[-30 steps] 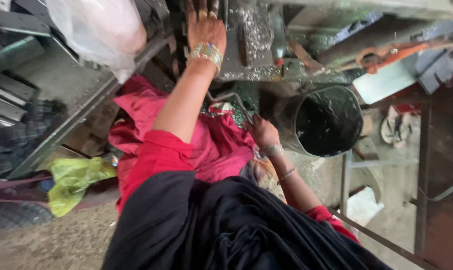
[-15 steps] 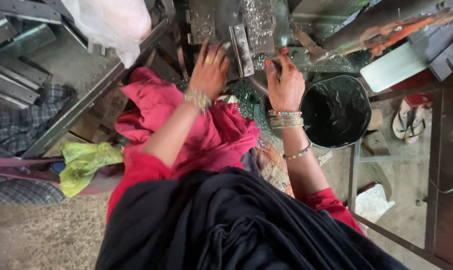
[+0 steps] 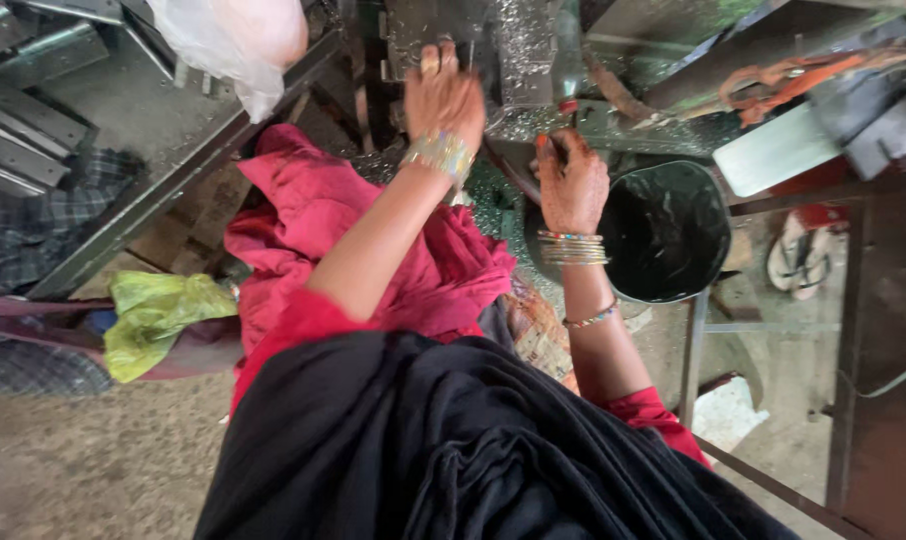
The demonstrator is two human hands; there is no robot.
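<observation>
My left hand point(image 3: 443, 95), with gold bangles at the wrist, reaches forward and lies on a metal machine point(image 3: 518, 60) strewn with shiny swarf. Its fingers are stretched over the machine's block and hold nothing that I can see. My right hand point(image 3: 570, 180), also wearing bangles, is closed in a fist just below the machine's edge. It grips a thin metal rod point(image 3: 570, 112) with a red tip that sticks up out of the fist. Red cloth point(image 3: 323, 220) and black cloth point(image 3: 423, 450) cover my lap below both arms.
A black bucket point(image 3: 673, 230) stands right of my right hand. A white plastic bag point(image 3: 238, 35) hangs at the upper left and a yellow-green bag point(image 3: 158, 315) lies at the left. Metal channels point(image 3: 33, 130), a white board point(image 3: 773, 150) and sandals point(image 3: 803, 250) surround the spot.
My right hand rose from my lap to the machine's edge and closed on the rod. My left hand stayed stretched out on the machine, shifting slightly.
</observation>
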